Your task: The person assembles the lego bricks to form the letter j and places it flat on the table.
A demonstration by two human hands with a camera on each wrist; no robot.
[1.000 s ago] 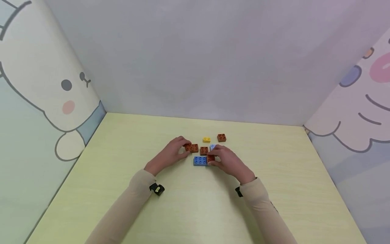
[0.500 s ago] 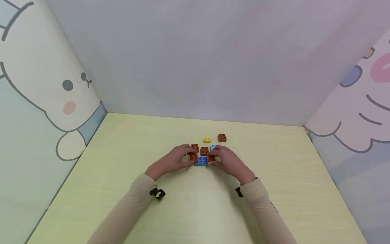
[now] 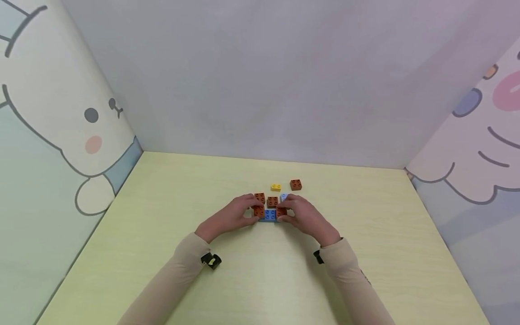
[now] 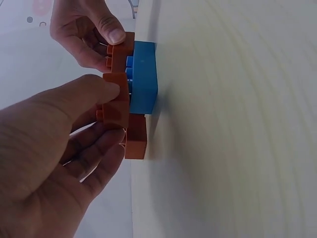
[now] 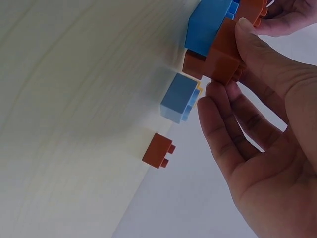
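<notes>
"How many bricks?"

"Eight, midway between the left and right edges of the worktop (image 3: pixel 260 280): five brown, one long blue, one pale blue, one yellow."

"Go on, from the left."

"The left hand (image 3: pixel 234 213), its fingers pinching the first brown brick (image 3: pixel 258 212) over the left end of the long blue brick (image 3: pixel 270 215). Whether it's seated, I can't tell."

"Behind that?"

"Towards the far edge, a second brown brick (image 3: pixel 260 197), then a third brown brick (image 3: pixel 272 201). Nearer that edge, the yellow brick (image 3: pixel 276 187)."

"And rightwards?"

"A fourth brown brick (image 5: pixel 223 52) over the blue one's right end, pinched by the right hand's (image 3: pixel 302 214) fingers. Just behind them, the pale blue brick (image 5: pixel 177 96); farther right, near the far edge, the fifth brown brick (image 3: pixel 295 184)."
</notes>
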